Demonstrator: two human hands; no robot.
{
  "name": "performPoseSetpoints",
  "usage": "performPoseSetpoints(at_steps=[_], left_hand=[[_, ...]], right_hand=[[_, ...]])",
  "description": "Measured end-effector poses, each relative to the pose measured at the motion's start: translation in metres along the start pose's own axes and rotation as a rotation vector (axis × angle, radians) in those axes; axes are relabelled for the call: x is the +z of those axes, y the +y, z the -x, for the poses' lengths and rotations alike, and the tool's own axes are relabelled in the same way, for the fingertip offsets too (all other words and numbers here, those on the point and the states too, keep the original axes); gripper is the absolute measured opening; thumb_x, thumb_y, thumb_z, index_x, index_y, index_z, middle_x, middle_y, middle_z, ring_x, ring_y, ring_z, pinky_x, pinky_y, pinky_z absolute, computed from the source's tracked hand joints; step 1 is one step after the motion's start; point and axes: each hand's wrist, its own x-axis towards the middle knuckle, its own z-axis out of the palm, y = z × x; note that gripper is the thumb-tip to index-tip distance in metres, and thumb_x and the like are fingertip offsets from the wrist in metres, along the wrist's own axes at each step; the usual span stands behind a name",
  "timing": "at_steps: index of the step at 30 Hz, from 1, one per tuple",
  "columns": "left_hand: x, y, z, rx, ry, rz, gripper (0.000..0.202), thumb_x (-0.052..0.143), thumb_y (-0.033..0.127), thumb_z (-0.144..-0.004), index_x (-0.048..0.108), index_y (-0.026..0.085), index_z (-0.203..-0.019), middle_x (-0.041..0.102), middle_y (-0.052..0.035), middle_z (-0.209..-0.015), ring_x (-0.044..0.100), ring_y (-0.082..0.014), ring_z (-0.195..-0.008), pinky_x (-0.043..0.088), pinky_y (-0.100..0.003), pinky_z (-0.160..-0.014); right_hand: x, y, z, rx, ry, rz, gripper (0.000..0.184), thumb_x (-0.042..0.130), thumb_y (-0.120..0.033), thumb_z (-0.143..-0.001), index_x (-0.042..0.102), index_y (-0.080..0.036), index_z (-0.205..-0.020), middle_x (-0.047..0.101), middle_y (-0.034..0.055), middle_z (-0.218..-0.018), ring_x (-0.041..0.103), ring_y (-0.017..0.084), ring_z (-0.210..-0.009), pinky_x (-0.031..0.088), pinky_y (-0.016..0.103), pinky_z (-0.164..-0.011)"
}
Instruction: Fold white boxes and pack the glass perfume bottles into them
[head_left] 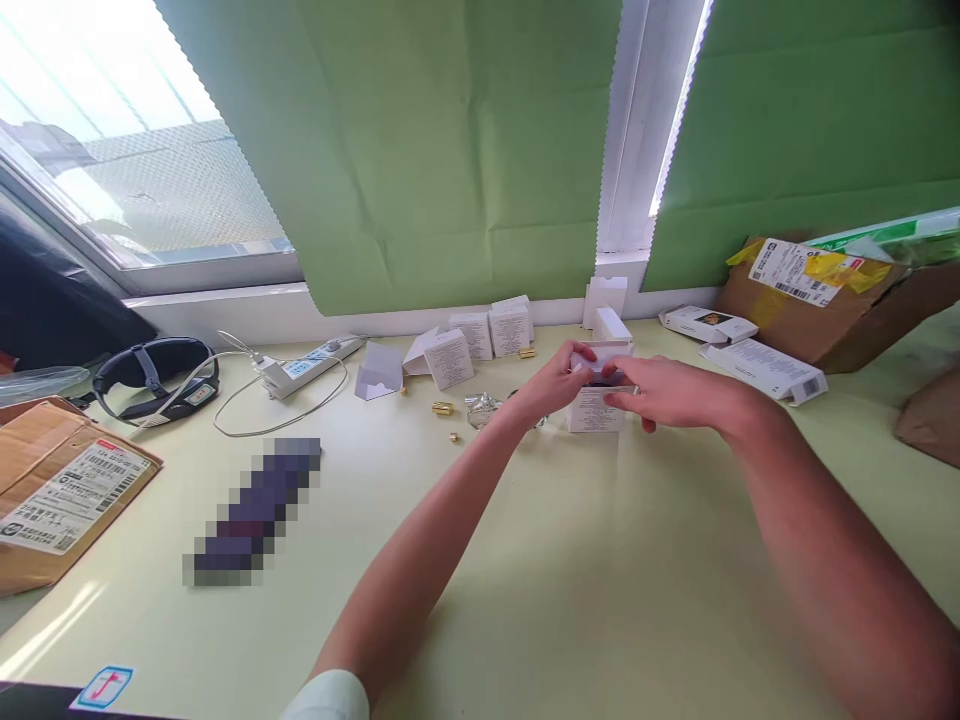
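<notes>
A small white printed box [595, 412] stands on the table near the wall, its upper flap raised. My left hand [559, 380] pinches the flap at the box's upper left. From the other side my right hand [656, 392] has its fingers bent round the upper right edge. The inside of the box is hidden by my fingers. Just left of my left hand lie shiny metal pieces [481, 408], partly behind my forearm. A brass cylinder [442, 408] and a tiny brass piece [454, 437] rest further left.
Several white boxes [450, 358] line the wall, with an open one [379, 370] beside them. Flat white cartons [769, 370] and a cardboard box [810, 300] sit right. A power strip [311, 365], a head strap [157, 380], a blurred dark object [255, 515] and a parcel [67, 490] occupy the left.
</notes>
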Motion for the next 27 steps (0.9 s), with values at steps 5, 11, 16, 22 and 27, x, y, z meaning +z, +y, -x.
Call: performPoseSetpoints(at_steps=[5,11,16,22,27], left_hand=[[0.002,-0.001,-0.001,0.044,0.057,0.033,0.018,0.048,0.03,-0.09,0.051,0.025,-0.107,0.061,-0.0015,-0.101,0.056,-0.0152,-0.083,0.048,-0.029,-0.075],[-0.023,0.005,0.003,0.042,0.005,-0.027,0.024,0.044,0.021,-0.087,0.062,0.024,-0.103,0.063,-0.0032,-0.107,0.06,-0.0163,-0.096,0.052,-0.033,-0.088],[-0.026,0.007,0.005,0.001,-0.037,0.059,0.03,0.044,0.013,-0.082,0.057,0.023,-0.107,0.061,-0.0045,-0.111,0.06,-0.0151,-0.101,0.053,-0.031,-0.09],[-0.026,0.005,0.003,-0.012,-0.082,0.074,0.04,0.044,0.006,-0.077,0.055,0.022,-0.112,0.061,-0.0057,-0.108,0.06,-0.0157,-0.099,0.052,-0.033,-0.091],[-0.027,-0.001,0.001,-0.001,-0.052,-0.031,0.046,0.044,0.008,-0.078,0.056,0.025,-0.119,0.061,-0.0052,-0.11,0.059,-0.0166,-0.097,0.051,-0.032,-0.088]], right_hand=[[-0.003,-0.007,0.001,0.075,-0.142,0.014,0.043,0.048,-0.042,-0.092,0.054,-0.023,-0.131,0.073,0.0076,-0.087,0.071,0.025,-0.073,0.047,0.034,-0.062],[-0.011,-0.008,0.011,-0.055,-0.075,-0.049,0.053,0.051,-0.041,-0.092,0.048,-0.034,-0.144,0.07,0.0065,-0.124,0.071,0.026,-0.09,0.052,0.035,-0.071],[-0.007,-0.015,0.01,-0.189,-0.005,-0.09,0.052,0.045,-0.039,-0.096,0.046,-0.034,-0.147,0.06,0.0049,-0.144,0.068,0.026,-0.106,0.052,0.036,-0.084],[-0.006,-0.017,0.011,-0.06,-0.156,-0.032,0.063,0.042,-0.037,-0.096,0.028,-0.033,-0.158,0.05,0.0058,-0.153,0.07,0.027,-0.102,0.053,0.039,-0.087],[-0.012,-0.018,0.015,-0.014,-0.249,-0.036,0.068,0.045,-0.036,-0.094,0.026,-0.034,-0.159,0.053,0.0063,-0.15,0.073,0.026,-0.085,0.054,0.041,-0.084]])
